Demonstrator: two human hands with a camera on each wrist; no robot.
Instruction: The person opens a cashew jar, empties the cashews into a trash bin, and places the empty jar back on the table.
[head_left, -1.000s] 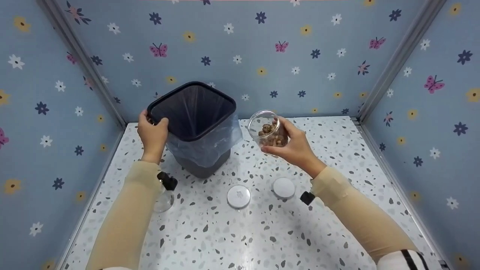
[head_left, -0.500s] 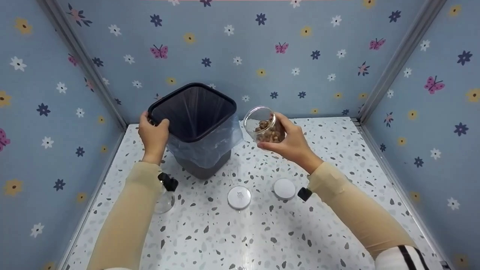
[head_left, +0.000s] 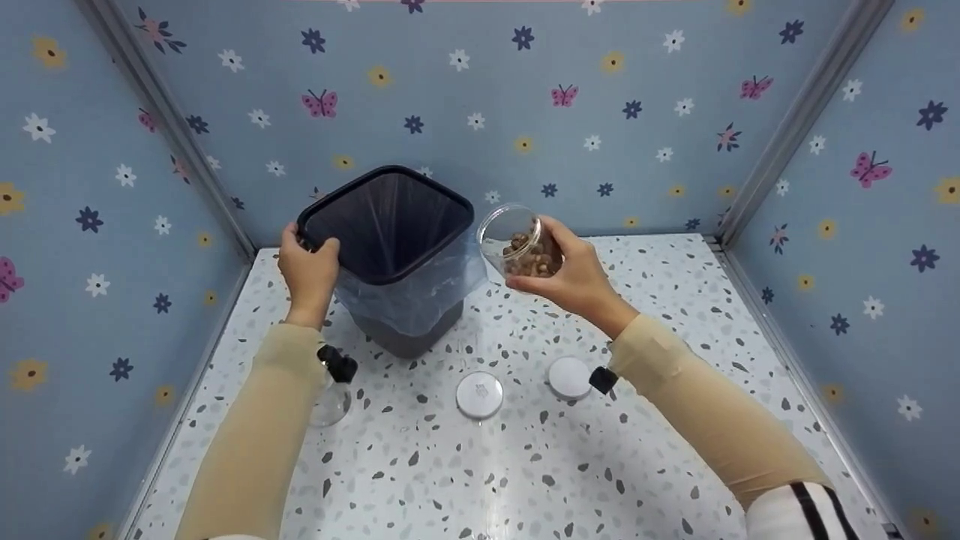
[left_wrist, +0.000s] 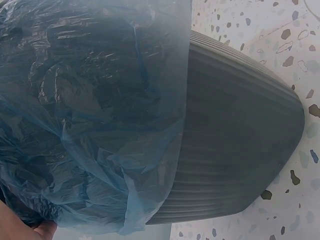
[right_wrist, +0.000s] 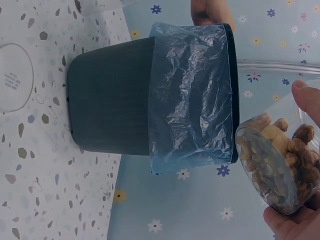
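Observation:
A dark trash bin (head_left: 411, 343) with a thin blue plastic bag (left_wrist: 90, 125) folded over its rim stands at the back left. My left hand (head_left: 309, 270) grips the rim on the left side, thumb at the near edge. My right hand (head_left: 581, 277) holds a clear jar (head_left: 495, 225) without a lid, just right of the bin. The jar leans left, its mouth toward the bin. Inside it lie brown and tan pieces (right_wrist: 300, 155) that look like small dried mushrooms, gathered low in the jar. The bin's floor cannot be made out.
Two round white lids (head_left: 480, 395) lie on the speckled tabletop (head_left: 420, 465), the right one near my right wrist. A second clear container (head_left: 330, 406) is partly hidden behind my left sleeve. Flower-patterned panels (head_left: 480, 90) enclose the back and sides.
My right hand has moved the jar left and slightly up toward the bin, and the jar leans a little more. My left hand keeps its grip on the rim.

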